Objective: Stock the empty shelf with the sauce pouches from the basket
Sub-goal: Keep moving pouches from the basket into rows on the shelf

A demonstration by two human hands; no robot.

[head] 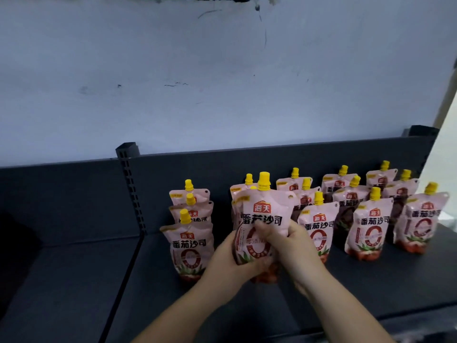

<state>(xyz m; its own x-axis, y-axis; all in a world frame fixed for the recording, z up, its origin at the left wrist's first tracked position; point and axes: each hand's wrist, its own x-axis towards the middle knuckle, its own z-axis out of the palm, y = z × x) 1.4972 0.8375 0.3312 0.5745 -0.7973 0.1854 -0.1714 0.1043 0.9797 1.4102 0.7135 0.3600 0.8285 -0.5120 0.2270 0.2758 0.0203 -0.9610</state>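
Observation:
A pink sauce pouch (262,211) with a yellow cap stands upright on the dark shelf (74,280), in front of another pouch. My left hand (230,261) grips its lower left side. My right hand (284,241) grips its right side, with the thumb across the printed front. Just left stands a row of three pouches (189,243). Several more pouches (371,219) stand in rows to the right. The basket is out of view.
A slotted upright post (129,179) divides the shelf's dark back panel. A seam in the shelf floor runs forward from the post. A pale wall (222,82) rises behind. The shelf's right end (425,139) meets a light surface.

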